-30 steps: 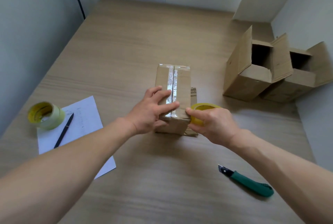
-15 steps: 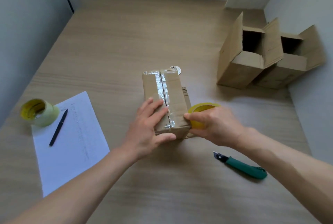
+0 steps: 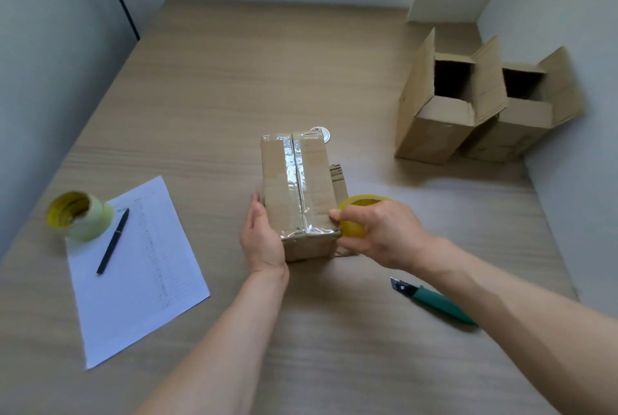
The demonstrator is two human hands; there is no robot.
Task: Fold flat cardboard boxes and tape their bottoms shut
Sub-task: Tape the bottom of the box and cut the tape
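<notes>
Your left hand [image 3: 264, 237] lies flat against the box's [image 3: 297, 194] left side, fingers straight. Your right hand [image 3: 381, 234] grips the tape roll [image 3: 354, 210], mostly hidden, right of the box. Box mid-tabletop [image 3: 234, 80]; its far flaps hidden.

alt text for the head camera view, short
Two bare hands steady a brown cardboard box taped along its seam: left hand against its side, right hand gripping a yellow tape roll. A green utility knife lies nearby.
</notes>
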